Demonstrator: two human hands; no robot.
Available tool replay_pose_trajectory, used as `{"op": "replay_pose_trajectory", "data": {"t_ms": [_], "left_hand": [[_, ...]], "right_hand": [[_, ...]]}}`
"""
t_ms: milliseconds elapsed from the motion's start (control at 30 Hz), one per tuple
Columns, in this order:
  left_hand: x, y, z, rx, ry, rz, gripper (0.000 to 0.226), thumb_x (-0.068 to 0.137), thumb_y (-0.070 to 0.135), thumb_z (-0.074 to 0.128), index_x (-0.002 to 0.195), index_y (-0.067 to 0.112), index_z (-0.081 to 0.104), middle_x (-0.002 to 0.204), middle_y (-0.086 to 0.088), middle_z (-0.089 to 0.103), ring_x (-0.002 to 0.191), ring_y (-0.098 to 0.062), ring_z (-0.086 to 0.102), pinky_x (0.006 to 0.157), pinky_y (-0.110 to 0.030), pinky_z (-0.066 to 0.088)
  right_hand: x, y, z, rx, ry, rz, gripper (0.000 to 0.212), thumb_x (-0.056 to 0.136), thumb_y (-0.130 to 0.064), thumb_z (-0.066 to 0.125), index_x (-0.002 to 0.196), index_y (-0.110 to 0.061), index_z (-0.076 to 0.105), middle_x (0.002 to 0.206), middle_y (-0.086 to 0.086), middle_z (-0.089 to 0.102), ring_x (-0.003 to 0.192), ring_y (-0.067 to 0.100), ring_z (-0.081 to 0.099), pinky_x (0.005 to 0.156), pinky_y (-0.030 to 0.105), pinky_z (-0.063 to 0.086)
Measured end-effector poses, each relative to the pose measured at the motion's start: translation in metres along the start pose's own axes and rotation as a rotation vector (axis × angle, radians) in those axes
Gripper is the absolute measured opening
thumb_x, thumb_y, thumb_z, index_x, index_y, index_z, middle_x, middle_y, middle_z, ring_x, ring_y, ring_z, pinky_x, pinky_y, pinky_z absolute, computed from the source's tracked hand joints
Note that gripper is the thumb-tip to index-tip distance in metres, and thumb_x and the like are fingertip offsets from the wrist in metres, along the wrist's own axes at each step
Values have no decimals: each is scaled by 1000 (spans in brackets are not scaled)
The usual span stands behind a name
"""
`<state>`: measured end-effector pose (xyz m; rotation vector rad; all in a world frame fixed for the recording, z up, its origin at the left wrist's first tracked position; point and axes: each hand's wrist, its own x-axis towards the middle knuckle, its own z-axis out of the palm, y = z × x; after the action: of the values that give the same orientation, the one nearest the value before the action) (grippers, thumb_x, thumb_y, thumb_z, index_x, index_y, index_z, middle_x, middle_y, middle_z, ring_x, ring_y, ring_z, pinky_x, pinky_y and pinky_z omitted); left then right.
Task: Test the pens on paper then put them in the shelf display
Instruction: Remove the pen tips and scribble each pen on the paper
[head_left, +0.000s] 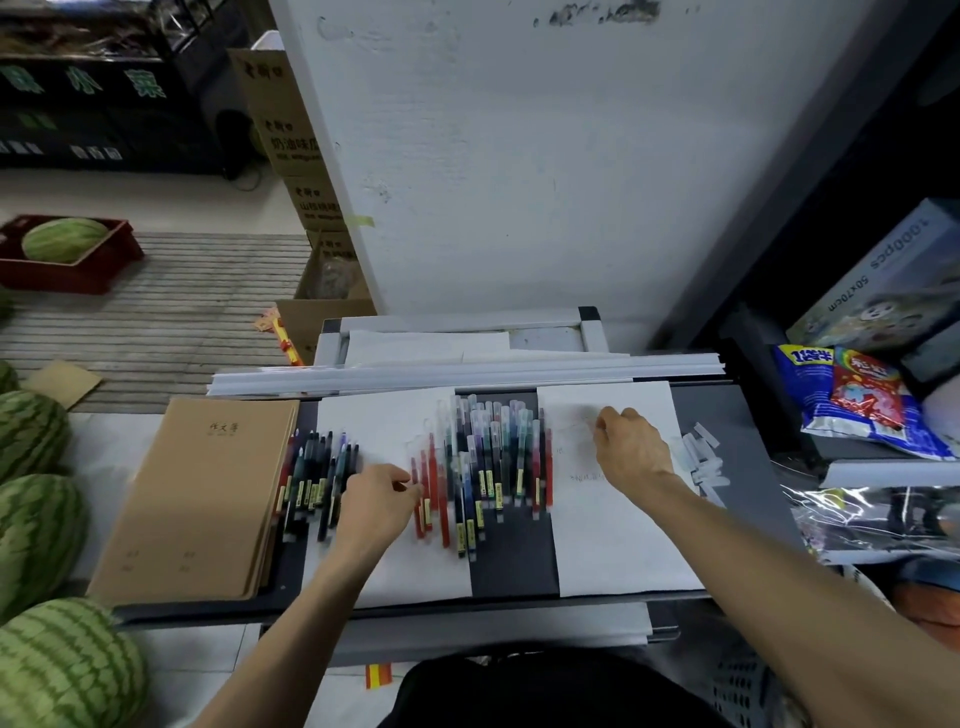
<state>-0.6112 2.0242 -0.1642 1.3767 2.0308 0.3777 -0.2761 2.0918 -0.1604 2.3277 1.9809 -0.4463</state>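
Observation:
Two white paper sheets lie on a dark grey shelf surface (511, 566). Several red, blue and green pens (485, 467) lie in a row between the left sheet (395, 431) and the right sheet (623, 535). A second group of dark pens (317, 478) lies left of them. My left hand (376, 501) rests on the left sheet, its fingertips pinching a red pen (418, 506) at the row's left end. My right hand (631, 447) is curled over the right sheet above faint scribbles; whether it holds a pen is hidden.
A stack of brown notebooks (200, 493) sits at the left end of the shelf. White strips (467, 371) run along the back edge and small white caps (704, 457) lie at right. Watermelons (36, 525) stand on the floor left; packaged goods (862, 400) fill the right shelves.

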Motion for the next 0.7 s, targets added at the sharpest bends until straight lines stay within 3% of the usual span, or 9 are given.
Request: {"op": "replay_pose_trajectory", "data": {"t_ms": [100,267,467,700], "left_hand": [[0,-10,-14,106,48,41,29,98,28,69,120,11,76,108,-5,78,89,-16,68,80,-28,51],[8,-27,-38,271,196,26,12,96,22,62,95,13,69,87,-4,69,79,-28,67,73,-41,57],[22,-33,-49,244,266,3,13,95,17,70,103,8,65,103,-14,62,91,-38,62,75,-43,47],[27,-42,-49,282,195,-140,23,97,23,70,106,2,72,99,-21,70,93,-42,64,78,-42,52]], "right_hand": [[-3,8,4,4,14,15,20,109,-25,43,116,-12,57,106,9,56,83,25,53,69,35,47],[-7,18,11,127,41,85,19,102,-13,48,117,-12,58,101,6,52,81,27,53,67,34,44],[-20,19,17,364,66,157,29,95,-8,56,123,-12,51,110,9,65,82,25,61,66,33,46],[-54,8,19,495,96,56,24,95,-18,69,113,-26,55,98,-5,64,80,12,63,68,29,52]]}}
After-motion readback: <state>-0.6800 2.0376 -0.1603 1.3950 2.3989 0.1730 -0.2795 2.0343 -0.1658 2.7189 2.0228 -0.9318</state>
